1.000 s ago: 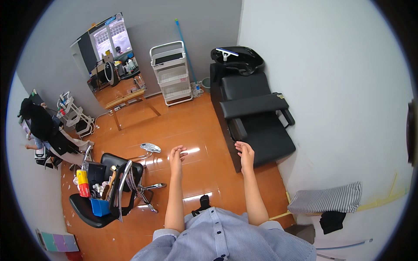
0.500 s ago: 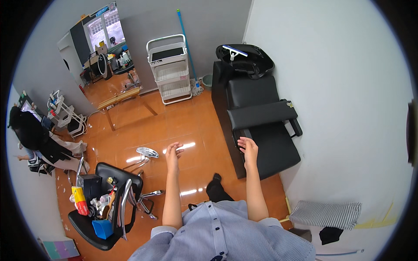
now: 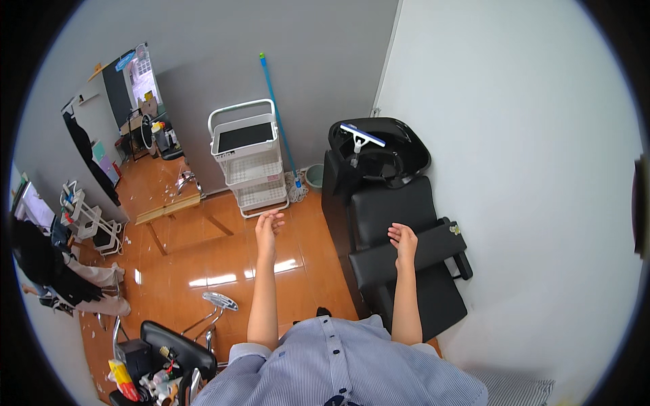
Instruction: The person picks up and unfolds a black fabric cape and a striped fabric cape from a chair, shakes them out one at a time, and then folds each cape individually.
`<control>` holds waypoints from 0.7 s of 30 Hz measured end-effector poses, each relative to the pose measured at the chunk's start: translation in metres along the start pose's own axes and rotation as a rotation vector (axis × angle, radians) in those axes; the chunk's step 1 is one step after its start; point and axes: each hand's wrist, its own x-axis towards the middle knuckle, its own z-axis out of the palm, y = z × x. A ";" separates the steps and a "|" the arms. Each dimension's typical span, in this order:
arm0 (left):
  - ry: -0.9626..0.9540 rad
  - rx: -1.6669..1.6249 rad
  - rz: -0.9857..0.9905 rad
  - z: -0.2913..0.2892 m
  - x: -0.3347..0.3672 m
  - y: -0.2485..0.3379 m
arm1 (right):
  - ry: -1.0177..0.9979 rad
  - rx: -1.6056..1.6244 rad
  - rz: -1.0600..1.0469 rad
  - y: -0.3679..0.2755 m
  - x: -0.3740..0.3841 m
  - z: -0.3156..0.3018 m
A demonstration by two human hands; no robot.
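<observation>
My left hand (image 3: 269,227) is held out in the air, empty, its fingers loosely bent and apart. Beyond it stands a white three-tier trolley (image 3: 252,177). My right hand (image 3: 403,242), also empty with fingers half curled and apart, appears over the padded armrest of a black shampoo chair (image 3: 393,206); whether it touches the armrest I cannot tell. At the chair's far end is a glossy black wash basin (image 3: 406,150). A white squeegee with a dark blade (image 3: 363,135) lies across the basin's left side.
A blue-handled mop (image 3: 276,111) leans on the grey wall beside a green bucket (image 3: 314,176). Left are a tall mirror (image 3: 152,166), a wooden bench (image 3: 169,208) and another trolley (image 3: 89,223). A person in black (image 3: 37,260) stands far left. A salon chair (image 3: 177,348) holds bottles and boxes.
My view has tilted up and shifted forward, so the basin, trolley and chairs sit lower in it. My right hand has moved from beside the chair's near-left edge to over its armrest.
</observation>
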 end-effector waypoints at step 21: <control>-0.593 0.228 -0.058 0.169 0.357 -0.133 | 0.149 -0.263 0.053 0.039 0.319 0.140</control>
